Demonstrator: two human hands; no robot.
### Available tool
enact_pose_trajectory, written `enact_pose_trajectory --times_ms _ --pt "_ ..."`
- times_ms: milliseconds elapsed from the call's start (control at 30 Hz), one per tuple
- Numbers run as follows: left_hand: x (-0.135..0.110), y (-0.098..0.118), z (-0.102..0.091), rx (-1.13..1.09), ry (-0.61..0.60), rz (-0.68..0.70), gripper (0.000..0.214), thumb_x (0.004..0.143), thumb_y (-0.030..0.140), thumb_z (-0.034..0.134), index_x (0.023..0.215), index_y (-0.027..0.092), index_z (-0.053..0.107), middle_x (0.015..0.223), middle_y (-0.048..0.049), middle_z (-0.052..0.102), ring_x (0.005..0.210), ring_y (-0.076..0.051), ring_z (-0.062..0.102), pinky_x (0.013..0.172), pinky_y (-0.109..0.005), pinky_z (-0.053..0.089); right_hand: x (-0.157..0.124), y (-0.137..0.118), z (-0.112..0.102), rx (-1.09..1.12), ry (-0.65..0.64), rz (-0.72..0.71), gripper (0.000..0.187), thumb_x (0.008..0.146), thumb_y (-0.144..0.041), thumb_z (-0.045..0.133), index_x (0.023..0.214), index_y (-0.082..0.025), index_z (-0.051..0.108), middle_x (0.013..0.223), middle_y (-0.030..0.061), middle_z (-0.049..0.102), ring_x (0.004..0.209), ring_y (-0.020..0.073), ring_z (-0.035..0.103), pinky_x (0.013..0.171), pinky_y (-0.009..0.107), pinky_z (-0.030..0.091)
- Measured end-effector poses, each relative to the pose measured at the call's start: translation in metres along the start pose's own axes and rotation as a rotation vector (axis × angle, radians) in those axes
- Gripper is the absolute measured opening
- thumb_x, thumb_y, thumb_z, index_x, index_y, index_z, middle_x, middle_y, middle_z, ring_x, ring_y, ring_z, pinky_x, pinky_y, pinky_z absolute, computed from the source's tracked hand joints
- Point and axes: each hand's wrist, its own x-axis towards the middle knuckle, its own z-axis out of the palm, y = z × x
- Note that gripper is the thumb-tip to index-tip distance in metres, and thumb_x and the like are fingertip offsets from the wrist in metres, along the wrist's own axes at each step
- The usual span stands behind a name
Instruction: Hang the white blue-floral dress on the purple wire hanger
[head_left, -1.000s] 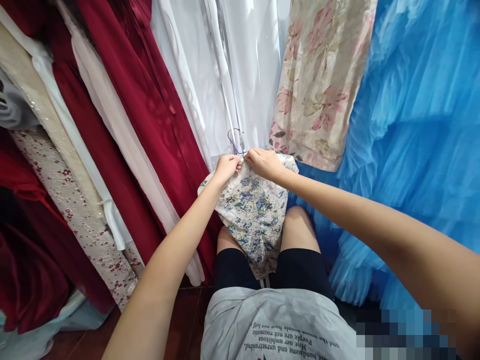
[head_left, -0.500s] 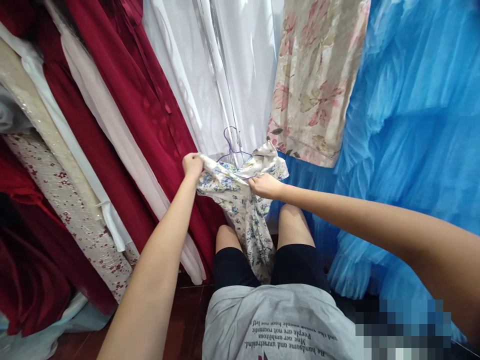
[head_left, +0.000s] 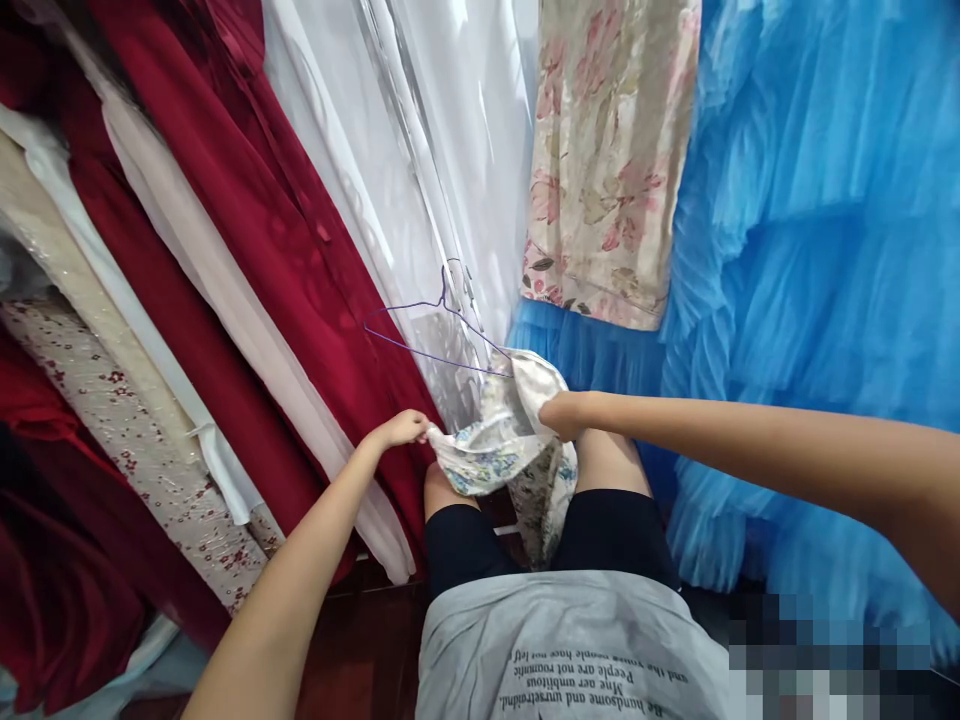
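A small white garment with blue flowers (head_left: 504, 455) hangs down between my knees. My left hand (head_left: 401, 430) is closed on its left edge and pulls it sideways. My right hand (head_left: 561, 414) is closed on the garment's top right, its fingers buried in the cloth. A thin purple wire hanger (head_left: 420, 345) sticks out bare to the upper left; only its right tip is still inside the garment near my right hand.
Long gowns hang close around: dark red (head_left: 247, 220) and cream ones on the left, white sheer (head_left: 442, 150) in the middle, a pink-flowered dress (head_left: 607, 170) and a blue tulle gown (head_left: 810, 250) on the right. Below is dark wood floor (head_left: 360, 650).
The two hands have come down and pulled the flowered garment off the hanger's left arm. The purple hanger, covered a second ago, now shows bare above the cloth.
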Motion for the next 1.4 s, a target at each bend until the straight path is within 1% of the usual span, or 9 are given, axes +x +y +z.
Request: enact_pose_trajectory --times_ms 167,300,367,467,600,800,967,1167,1400 --pt "0.011 0.08 0.038 -0.144 -0.093 0.328 0.022 0.086 0.035 0.056 0.077 0.016 0.063 0.079 -0.0032 0.067 0.074 -0.014 0.061 0.072 -0.025 0.048 0.002 -0.011 0.002 0.282 -0.098 -0.04 0.038 0.064 -0.036 0.083 0.093 -0.016 0.071 0.081 0.0049 0.073 0.079 0.0227 0.069 0.07 0.028 0.052" --pt "0.017 0.134 0.05 -0.185 0.059 0.713 0.025 0.089 0.037 0.053 0.078 0.016 0.059 0.079 -0.0031 0.063 0.077 -0.016 0.059 0.076 -0.028 0.047 0.005 -0.024 -0.037 1.11 0.098 -0.011 0.029 0.089 -0.042 0.059 0.095 -0.015 0.068 0.08 0.0071 0.073 0.081 0.022 0.068 0.074 0.03 0.055" --pt "0.014 0.143 0.053 -0.316 0.071 0.702 0.025 0.09 0.042 0.054 0.092 0.018 0.061 0.091 -0.0041 0.066 0.088 -0.017 0.061 0.082 -0.028 0.048 -0.002 -0.025 -0.061 1.441 0.152 0.039 0.022 0.092 -0.03 0.051 0.097 -0.014 0.066 0.083 0.0089 0.074 0.08 0.0213 0.069 0.076 0.031 0.056" --pt "0.0 0.137 0.064 -0.515 -0.234 0.573 0.041 0.091 0.056 0.051 0.109 0.021 0.062 0.106 -0.0073 0.069 0.098 -0.02 0.063 0.087 -0.031 0.049 -0.022 -0.016 -0.09 1.599 0.088 0.068 0.019 0.09 -0.021 0.05 0.094 -0.013 0.067 0.085 0.0108 0.075 0.079 0.021 0.07 0.077 0.031 0.056" --pt "-0.021 0.109 0.081 -0.357 -0.575 0.376 0.043 0.077 0.056 0.071 0.093 0.016 0.069 0.094 -0.0088 0.071 0.09 -0.024 0.065 0.081 -0.034 0.05 -0.044 0.02 -0.106 1.457 0.027 0.093 0.011 0.076 -0.022 0.067 0.08 -0.011 0.069 0.076 0.0096 0.073 0.069 0.0209 0.068 0.067 0.029 0.054" --pt "-0.018 0.059 0.067 0.205 -0.278 0.447 0.032 0.077 0.044 0.063 0.062 0.017 0.06 0.065 -0.0014 0.061 0.064 -0.018 0.054 0.06 -0.027 0.039 -0.048 0.093 -0.103 0.845 0.21 0.365 0.012 0.06 -0.01 0.075 0.059 -0.014 0.064 0.059 0.0012 0.059 0.054 0.0146 0.053 0.053 0.025 0.043" --pt "-0.013 0.045 0.053 0.152 -0.106 0.53 0.016 0.075 0.029 0.051 0.066 0.018 0.058 0.065 0.0013 0.057 0.065 -0.015 0.05 0.059 -0.024 0.037 -0.026 0.133 -0.102 0.598 0.573 0.564 0.008 0.066 -0.01 0.072 0.071 -0.013 0.067 0.068 0.0012 0.06 0.065 0.0152 0.054 0.061 0.025 0.044" --pt "-0.028 0.07 0.038 -0.325 -0.071 0.478 0.025 0.074 0.038 0.064 0.083 0.014 0.066 0.075 0.0001 0.062 0.072 -0.016 0.056 0.065 -0.024 0.042 0.027 0.122 -0.11 0.677 0.788 0.677 0.013 0.071 -0.014 0.066 0.084 -0.016 0.064 0.071 0.0015 0.059 0.072 0.0176 0.054 0.067 0.026 0.045" --pt "-0.047 0.071 0.002 -0.401 0.214 0.479 0.04 0.077 0.055 0.067 0.07 0.016 0.059 0.064 0.0015 0.053 0.06 -0.012 0.047 0.056 -0.022 0.035 0.09 0.067 -0.115 0.838 0.482 0.479 0.018 0.083 -0.029 0.063 0.07 -0.017 0.057 0.058 -0.0008 0.05 0.057 0.0142 0.049 0.059 0.026 0.043"
